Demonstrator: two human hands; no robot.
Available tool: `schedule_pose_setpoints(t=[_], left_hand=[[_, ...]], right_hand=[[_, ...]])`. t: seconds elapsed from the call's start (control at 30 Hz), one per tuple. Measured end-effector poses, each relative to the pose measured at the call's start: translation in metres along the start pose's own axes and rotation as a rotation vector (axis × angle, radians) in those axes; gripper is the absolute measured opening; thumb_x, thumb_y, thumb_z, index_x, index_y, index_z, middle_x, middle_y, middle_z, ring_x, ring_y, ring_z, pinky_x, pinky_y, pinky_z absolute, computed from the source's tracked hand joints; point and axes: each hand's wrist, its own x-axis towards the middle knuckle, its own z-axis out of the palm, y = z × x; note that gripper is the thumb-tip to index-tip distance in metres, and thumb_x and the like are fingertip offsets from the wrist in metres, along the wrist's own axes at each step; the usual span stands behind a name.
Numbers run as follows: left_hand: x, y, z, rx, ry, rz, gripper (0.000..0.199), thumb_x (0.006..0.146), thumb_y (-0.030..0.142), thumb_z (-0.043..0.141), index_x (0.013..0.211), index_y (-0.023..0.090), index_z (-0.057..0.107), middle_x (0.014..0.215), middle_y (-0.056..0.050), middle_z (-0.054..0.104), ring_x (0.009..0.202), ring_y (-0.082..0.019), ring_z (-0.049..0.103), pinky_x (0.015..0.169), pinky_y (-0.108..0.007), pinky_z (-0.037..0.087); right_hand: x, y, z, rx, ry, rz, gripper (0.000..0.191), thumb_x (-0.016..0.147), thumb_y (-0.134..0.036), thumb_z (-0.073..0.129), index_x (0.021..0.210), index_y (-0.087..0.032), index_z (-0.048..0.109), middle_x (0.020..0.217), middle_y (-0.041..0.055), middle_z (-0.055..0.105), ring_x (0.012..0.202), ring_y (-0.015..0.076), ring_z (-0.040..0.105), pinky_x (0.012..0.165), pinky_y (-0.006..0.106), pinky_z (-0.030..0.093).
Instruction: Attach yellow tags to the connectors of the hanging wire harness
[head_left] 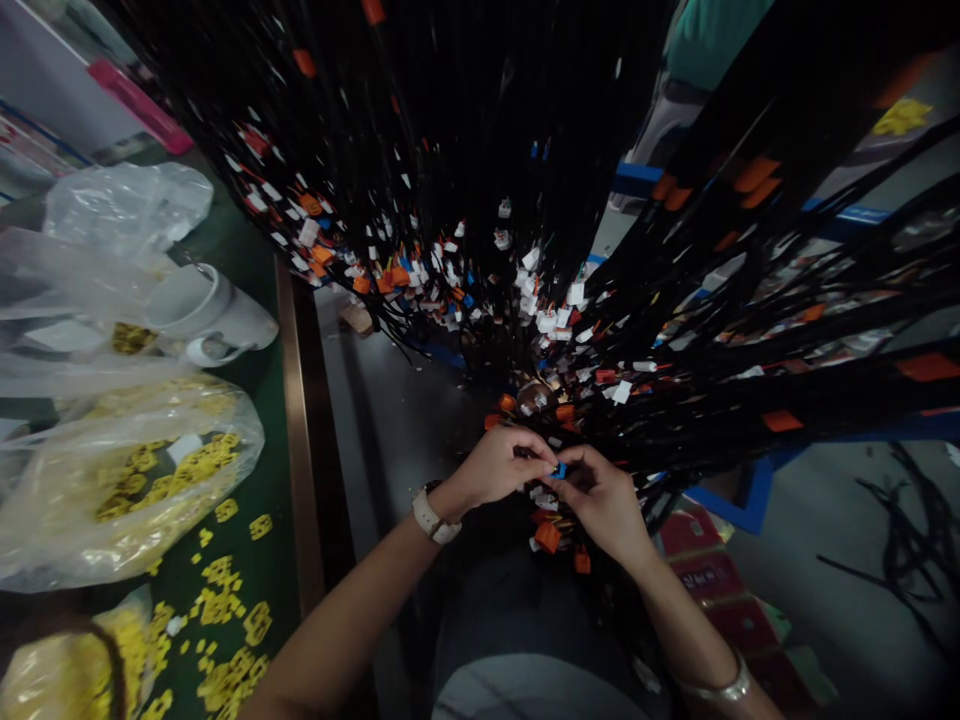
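basically, a big mass of black cables [450,110] hangs up front, w/ white, orange + blue plugs [551,321] clustered at the lower ends. green table [276,480] to the l. clear plastic bag [60,500] on it w/ yellow pcs inside, white jug [251,318] just beyond, loose yellow pcs [232,675] scattered nearer. l hand [506,465] & r hand [606,505] meet below the cable ends, approx mid-view. watch [431,514] on l wrist, thin bracelet [733,682] on r. r thumb + index pinch a tiny blue connector [559,471]; l fingertips press tog. at its edge, can't tell on what.
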Motion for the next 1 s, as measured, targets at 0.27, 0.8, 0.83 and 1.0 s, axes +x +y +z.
schedule_pose_setpoints(t=[0.27,0.8,0.83,1.0], left_hand=[[0.0000,-0.0046,0.0010,-0.065,-0.026,-0.036,0.015,0.070,0.023,0.064,0.078,0.011,0.068,0.071,-0.004,0.064,0.059,-0.010,0.053,0.059,-0.021,0.043],[-0.0007,-0.0027,0.0009,-0.033,-0.021,-0.034,0.017,0.071,0.025,0.064,0.079,0.011,0.069,0.075,-0.005,0.066,0.066,-0.012,0.056,0.063,-0.022,0.043],[-0.0008,-0.0020,0.0007,-0.017,-0.021,-0.034,0.017,0.071,0.025,0.063,0.079,0.011,0.069,0.074,-0.005,0.066,0.065,-0.012,0.056,0.062,-0.022,0.043],[-0.0026,0.0032,0.0012,0.092,0.005,-0.015,0.014,0.072,0.023,0.061,0.078,0.012,0.069,0.074,-0.004,0.068,0.065,-0.012,0.056,0.061,-0.022,0.042]], right_hand=[[-0.0020,-0.0004,-0.0005,-0.019,-0.009,-0.002,0.012,0.074,-0.025,0.063,0.085,-0.022,0.059,0.057,-0.0050,0.059,0.050,0.0128,0.055,0.050,0.023,0.040],[-0.0012,0.0001,0.0001,-0.017,0.006,-0.020,0.012,0.075,-0.026,0.063,0.086,-0.023,0.060,0.057,-0.0040,0.060,0.048,0.0138,0.055,0.048,0.024,0.040],[-0.0011,0.0003,0.0003,-0.023,0.007,-0.024,0.012,0.075,-0.026,0.062,0.086,-0.023,0.060,0.057,-0.0039,0.060,0.048,0.0139,0.055,0.048,0.024,0.040],[-0.0009,0.0004,0.0013,-0.045,0.003,-0.022,0.011,0.074,-0.025,0.063,0.085,-0.023,0.060,0.056,-0.0041,0.060,0.048,0.0137,0.055,0.048,0.023,0.040]])
